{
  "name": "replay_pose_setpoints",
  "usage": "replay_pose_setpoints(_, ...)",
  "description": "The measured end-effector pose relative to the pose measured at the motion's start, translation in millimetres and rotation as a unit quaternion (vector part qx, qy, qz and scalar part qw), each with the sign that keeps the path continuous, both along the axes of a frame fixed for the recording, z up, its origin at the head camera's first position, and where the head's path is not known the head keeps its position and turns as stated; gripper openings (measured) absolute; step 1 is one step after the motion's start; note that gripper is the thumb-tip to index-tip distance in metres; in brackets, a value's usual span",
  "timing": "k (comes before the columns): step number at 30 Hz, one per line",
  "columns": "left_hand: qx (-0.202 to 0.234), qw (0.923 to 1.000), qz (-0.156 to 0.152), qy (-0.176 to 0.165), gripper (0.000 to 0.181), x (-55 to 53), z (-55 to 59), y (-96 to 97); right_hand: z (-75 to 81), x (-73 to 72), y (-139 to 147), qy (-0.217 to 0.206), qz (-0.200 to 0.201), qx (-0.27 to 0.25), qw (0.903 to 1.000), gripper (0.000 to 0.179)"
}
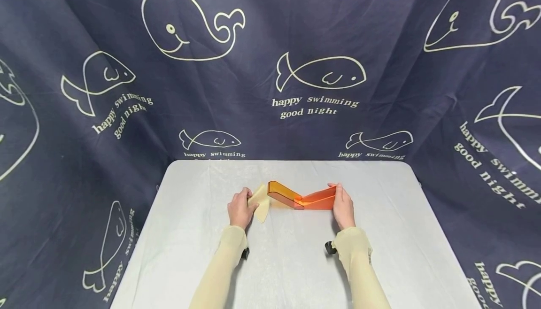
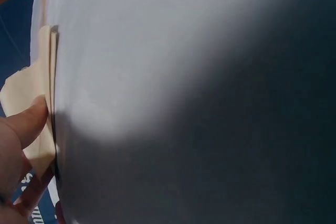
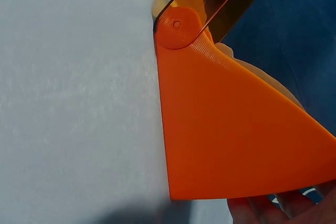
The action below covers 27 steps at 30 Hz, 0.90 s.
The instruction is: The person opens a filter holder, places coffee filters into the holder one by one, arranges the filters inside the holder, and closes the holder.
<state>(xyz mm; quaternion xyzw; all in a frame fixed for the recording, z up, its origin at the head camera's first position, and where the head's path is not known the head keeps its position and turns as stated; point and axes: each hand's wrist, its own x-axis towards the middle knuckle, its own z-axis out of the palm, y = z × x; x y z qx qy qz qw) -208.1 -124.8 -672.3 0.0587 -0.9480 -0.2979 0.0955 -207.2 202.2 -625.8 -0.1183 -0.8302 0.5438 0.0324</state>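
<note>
My left hand pinches a folded cream cloth between thumb and fingers, left of the middle of the table. Its folded layers show in the left wrist view, with the thumb pressed on the cloth. Beside it stands a hinged orange plastic case, its see-through amber lid swung out to the left. My right hand grips the case's right end. In the right wrist view the orange side tapers to a round hinge, and the fingers are partly hidden at its end.
The case and cloth are on a table with a white cover. A dark blue curtain with whale and fish drawings hangs behind the table and along both sides. A small black piece sits at the right wrist.
</note>
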Motion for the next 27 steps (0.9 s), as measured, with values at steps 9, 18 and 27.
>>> replay_pose_setpoints(9,0.007,0.9998,-0.006,0.017,0.055,1.0,2.7,3.4,-2.9,-1.2,1.3,0.006,0.001,0.004,1.0,0.07)
replay_pose_setpoints(18,0.009,0.9987,-0.019,0.047,0.026,3.7,-1.0,-3.3,-1.1,-1.1,0.3,0.004,0.004,0.0,1.0,0.067)
replay_pose_setpoints(27,0.032,0.9978,-0.044,0.038,0.006,3.4,1.1,-15.3,1.5,-0.6,1.6,-0.003,0.009,0.001,1.0,0.064)
